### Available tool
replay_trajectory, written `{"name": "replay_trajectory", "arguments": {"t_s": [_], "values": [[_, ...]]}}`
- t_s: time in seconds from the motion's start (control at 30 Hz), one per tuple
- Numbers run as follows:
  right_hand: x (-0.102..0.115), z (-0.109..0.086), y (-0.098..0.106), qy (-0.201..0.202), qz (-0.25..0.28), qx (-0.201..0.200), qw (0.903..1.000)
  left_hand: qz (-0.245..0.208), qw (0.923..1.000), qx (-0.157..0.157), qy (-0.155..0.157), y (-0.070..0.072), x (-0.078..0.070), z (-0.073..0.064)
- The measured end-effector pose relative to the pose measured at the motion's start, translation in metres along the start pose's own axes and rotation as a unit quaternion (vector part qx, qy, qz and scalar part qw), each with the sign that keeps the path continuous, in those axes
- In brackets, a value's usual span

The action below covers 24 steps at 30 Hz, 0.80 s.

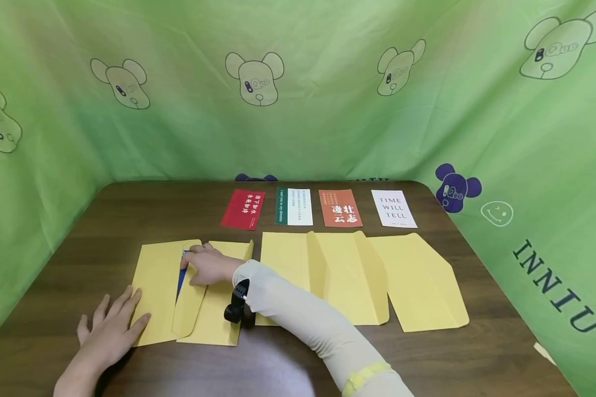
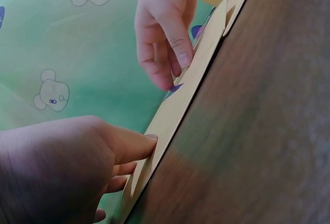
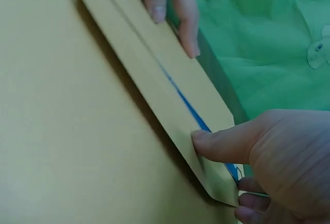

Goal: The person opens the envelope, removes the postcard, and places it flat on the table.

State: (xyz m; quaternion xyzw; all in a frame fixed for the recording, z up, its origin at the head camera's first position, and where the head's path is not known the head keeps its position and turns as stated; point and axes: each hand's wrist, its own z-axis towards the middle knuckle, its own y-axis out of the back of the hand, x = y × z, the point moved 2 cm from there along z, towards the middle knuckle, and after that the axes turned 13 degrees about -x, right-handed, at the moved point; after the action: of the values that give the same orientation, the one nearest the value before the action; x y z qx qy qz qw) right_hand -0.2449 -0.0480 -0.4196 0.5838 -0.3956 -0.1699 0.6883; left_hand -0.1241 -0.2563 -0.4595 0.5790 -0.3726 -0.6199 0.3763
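Observation:
A yellow envelope [image 1: 154, 292] lies at the left of the table, with a strip of a blue card [image 1: 180, 284] showing beside its flap [image 3: 149, 100]. My left hand [image 1: 110, 325] rests at the envelope's left edge, fingers spread and fairly straight, thumb touching the paper. At the far end of the opening is my right hand [image 1: 208, 263]. Its thumb [image 3: 209, 144] lies on the flap, and its index finger reaches down by the blue card. The thumb and index finger are apart; how the other fingertips touch the envelope is partly hidden.
More yellow envelopes [image 1: 283, 264] lie in an overlapping row to the right, one partly under the flap. Along the back lie a red card [image 1: 243, 209], a green-and-white card [image 1: 298, 207], an orange card [image 1: 340, 208] and a white card [image 1: 394, 209]. A green curtain [image 1: 179, 138] surrounds the table.

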Motion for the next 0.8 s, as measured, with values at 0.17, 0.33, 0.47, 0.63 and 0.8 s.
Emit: {"name": "replay_trajectory", "arguments": {"t_s": [0.17, 0.33, 0.47, 0.63, 0.8], "values": [[-0.006, 0.008, -0.007, -0.029, 0.064, -0.036, 0.9969, 0.0, 1.0, -0.001, 0.001, 0.0, 0.0, 0.0], [-0.007, 0.009, -0.002, -0.088, 0.152, -0.068, 0.9821, 0.005, 1.0, -0.001, 0.001, -0.001, 0.0, 0.0], [-0.01, 0.009, 0.002, -0.135, 0.26, -0.068, 0.9537, 0.008, 1.0, -0.002, 0.001, -0.001, 0.0, 0.0], [-0.012, 0.009, 0.006, -0.186, 0.404, -0.073, 0.8928, 0.008, 1.0, -0.003, 0.0, -0.001, 0.0, 0.0], [-0.011, 0.01, 0.002, -0.24, 0.563, -0.072, 0.7874, 0.008, 1.0, -0.003, 0.0, -0.002, 0.001, -0.001]]}}
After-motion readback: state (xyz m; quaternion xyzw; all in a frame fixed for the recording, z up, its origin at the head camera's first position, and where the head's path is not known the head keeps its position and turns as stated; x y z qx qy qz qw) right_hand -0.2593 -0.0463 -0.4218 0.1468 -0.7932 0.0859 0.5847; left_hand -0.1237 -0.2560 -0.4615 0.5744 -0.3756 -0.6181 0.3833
